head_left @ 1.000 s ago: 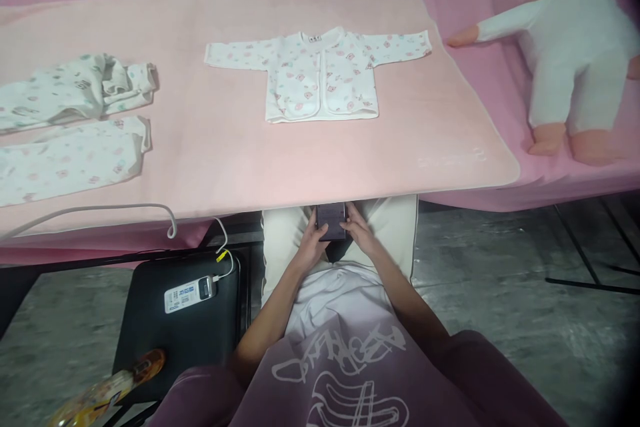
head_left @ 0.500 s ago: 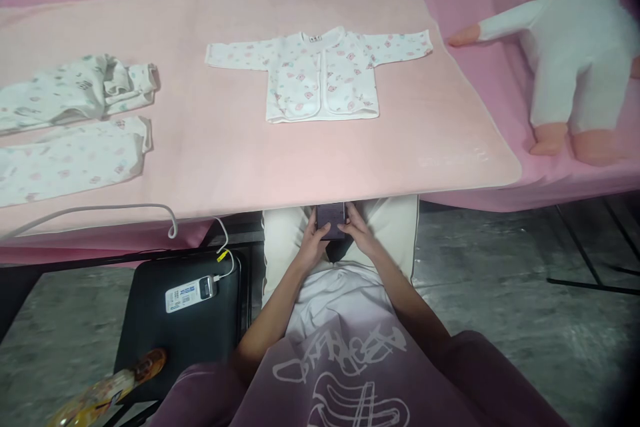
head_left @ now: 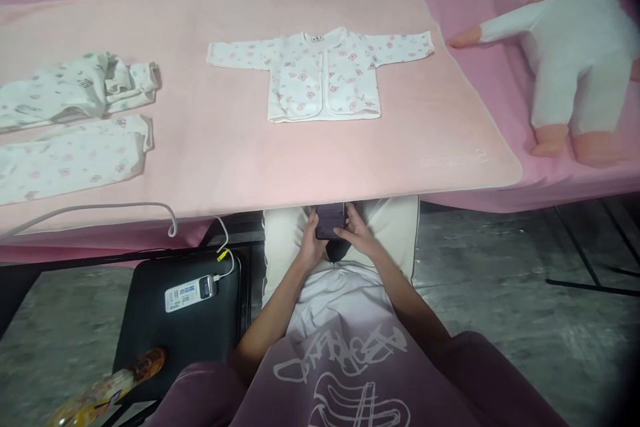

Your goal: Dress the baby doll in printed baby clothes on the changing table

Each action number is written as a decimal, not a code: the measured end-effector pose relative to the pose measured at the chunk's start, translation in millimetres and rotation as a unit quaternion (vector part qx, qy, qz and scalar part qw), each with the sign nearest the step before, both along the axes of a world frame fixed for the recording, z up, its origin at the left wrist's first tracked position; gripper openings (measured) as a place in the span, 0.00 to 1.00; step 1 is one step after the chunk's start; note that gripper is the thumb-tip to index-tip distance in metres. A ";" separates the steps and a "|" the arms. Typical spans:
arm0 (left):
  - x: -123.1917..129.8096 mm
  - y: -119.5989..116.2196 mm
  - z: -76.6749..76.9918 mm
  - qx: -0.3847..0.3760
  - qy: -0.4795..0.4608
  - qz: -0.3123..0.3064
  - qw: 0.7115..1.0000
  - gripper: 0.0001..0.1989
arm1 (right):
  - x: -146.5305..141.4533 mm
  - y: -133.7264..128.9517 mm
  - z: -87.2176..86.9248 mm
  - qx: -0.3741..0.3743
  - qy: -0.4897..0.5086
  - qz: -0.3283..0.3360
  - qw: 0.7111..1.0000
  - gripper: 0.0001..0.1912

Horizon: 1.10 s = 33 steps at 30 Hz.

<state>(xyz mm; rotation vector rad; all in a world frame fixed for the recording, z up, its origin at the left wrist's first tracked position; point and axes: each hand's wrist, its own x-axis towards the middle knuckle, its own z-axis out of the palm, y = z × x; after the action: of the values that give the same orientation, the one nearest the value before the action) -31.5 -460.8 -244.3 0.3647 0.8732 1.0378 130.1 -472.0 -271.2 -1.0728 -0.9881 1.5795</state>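
Over my lap, just below the table's front edge, a dark smartphone (head_left: 330, 219) is held between both hands. My left hand (head_left: 311, 243) is wrapped around its left side. My right hand (head_left: 361, 233) grips the right side, its thumb resting over the lower right of the screen. The phone's top end reaches the table edge. Beyond it on the pink mat (head_left: 210, 140), a small white patterned baby jacket (head_left: 325, 80) lies flat, front up, sleeves spread. Neither hand touches it.
Rumpled patterned baby clothes (head_left: 75, 150) lie at the mat's left. A baby doll in white (head_left: 580, 60) lies at the right. A white cable (head_left: 110, 208) crosses the front left edge. A power bank (head_left: 190, 293) and a bottle (head_left: 110, 390) are on a black chair (head_left: 150, 327).
My left thumb has moved off the screen to the phone's left side. My right thumb has shifted slightly left and down over the screen. The clothes and doll have stayed put.
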 end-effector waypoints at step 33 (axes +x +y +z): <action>-4.4 -0.2 -3.2 0.004 -0.002 -0.012 1.000 0.35 | 3.9 -0.1 14.6 0.023 0.004 0.007 1.000 0.47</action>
<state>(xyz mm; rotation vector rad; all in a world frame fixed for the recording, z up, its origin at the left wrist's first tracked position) -35.9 -461.0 -247.4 0.3801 0.8597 1.0197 134.0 -472.1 -256.6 -1.0285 -1.0235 1.5638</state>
